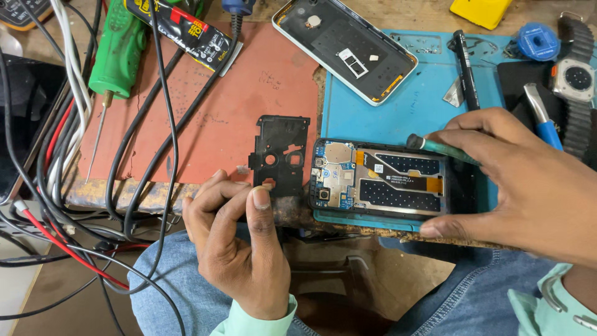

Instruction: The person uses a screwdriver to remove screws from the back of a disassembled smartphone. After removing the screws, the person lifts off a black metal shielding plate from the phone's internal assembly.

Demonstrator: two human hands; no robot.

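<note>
Item: opened phone [379,182], back removed, circuit board and flex cable exposed. It lies flat on the blue mat [367,118] at the bench edge, long axis running left to right between the two hands.

Right hand [528,186]: rests over the phone's right end, thumb along the near edge, fingers closed on a green-handled tool [443,148] whose tip points left over the phone's upper edge. This is the nearer hand, touching the phone.

Left hand [239,242]: just left of the phone, thumb and fingers pinching the lower end of a black plastic inner cover [280,155], held upright on its long axis, just beside the phone's camera end.

Beyond the hands: detached white back shell [345,46]; red mat [236,106]; green soldering iron [117,50], far left; black cables [143,143]; smartwatch [575,78], far right.
</note>
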